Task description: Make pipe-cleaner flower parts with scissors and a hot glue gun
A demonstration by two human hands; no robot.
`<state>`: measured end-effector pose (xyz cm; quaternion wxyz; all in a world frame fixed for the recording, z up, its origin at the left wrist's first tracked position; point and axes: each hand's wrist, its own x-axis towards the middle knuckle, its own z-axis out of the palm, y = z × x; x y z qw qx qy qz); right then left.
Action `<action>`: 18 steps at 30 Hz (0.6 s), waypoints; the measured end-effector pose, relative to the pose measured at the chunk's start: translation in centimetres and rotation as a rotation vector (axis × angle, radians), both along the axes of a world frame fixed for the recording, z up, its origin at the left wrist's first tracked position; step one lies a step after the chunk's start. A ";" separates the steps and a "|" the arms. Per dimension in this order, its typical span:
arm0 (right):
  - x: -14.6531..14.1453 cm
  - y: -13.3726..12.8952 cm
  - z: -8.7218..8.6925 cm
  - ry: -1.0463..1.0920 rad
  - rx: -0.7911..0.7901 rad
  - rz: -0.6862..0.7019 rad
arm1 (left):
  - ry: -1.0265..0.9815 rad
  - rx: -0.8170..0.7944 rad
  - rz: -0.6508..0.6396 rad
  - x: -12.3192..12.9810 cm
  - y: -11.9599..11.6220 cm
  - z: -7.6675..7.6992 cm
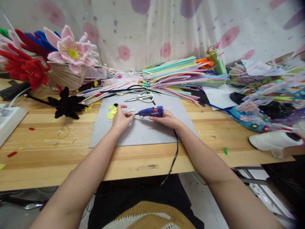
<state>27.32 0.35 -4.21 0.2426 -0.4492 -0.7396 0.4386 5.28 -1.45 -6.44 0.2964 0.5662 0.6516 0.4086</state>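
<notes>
My right hand (167, 119) is wrapped round a blue glue gun (149, 111), whose nozzle points left and whose black cord (175, 156) drops over the table edge. Just at the nozzle tip, my left hand (121, 119) has its thumb and fingers pinched together; whatever small thing is between them is too small to name. Both hands are above a grey cutting mat (143, 133). Yellow scraps (111, 112) and a small black piece (116, 105) show beside my left hand. Scissors with white handles (145, 96) lie on the mat beyond the glue gun.
A black fuzzy flower (68, 103) lies left of the mat. Behind it stand a pink flower (72, 52) and a red flower (30, 68). Bundled pastel pipe cleaners (173, 73) fill the back. A white power strip (10, 122) sits far left, a white roll (274, 140) far right.
</notes>
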 end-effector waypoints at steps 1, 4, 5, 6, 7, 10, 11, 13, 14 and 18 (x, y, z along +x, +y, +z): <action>0.0 0.0 0.0 -0.001 0.002 -0.001 | 0.001 -0.001 0.000 0.0 0.0 0.0; 0.0 -0.1 0.1 -0.010 0.009 -0.006 | 0.001 -0.006 -0.001 0.0 0.0 0.1; 0.0 -0.1 0.1 -0.012 0.010 -0.007 | 0.001 -0.007 -0.001 0.1 0.0 0.1; 0.0 -0.1 0.1 -0.014 0.009 -0.007 | 0.001 -0.008 -0.001 0.1 0.0 0.1; 0.0 -0.1 0.2 -0.014 0.008 -0.007 | 0.003 -0.009 0.000 0.1 0.0 0.1; 0.0 -0.1 0.2 -0.014 0.002 -0.010 | 0.005 -0.008 0.000 0.1 0.0 0.1; 0.0 -0.1 0.2 -0.014 0.000 -0.013 | 0.005 -0.008 -0.001 0.1 0.0 0.1; -0.1 -0.1 0.2 -0.014 -0.001 -0.019 | 0.004 -0.005 -0.002 0.1 0.0 0.1; -0.1 -0.1 0.2 -0.014 -0.001 -0.020 | 0.004 -0.003 -0.004 0.1 0.0 0.1; -0.1 -0.1 0.2 -0.007 0.010 -0.006 | -0.002 -0.002 -0.007 0.1 0.0 0.1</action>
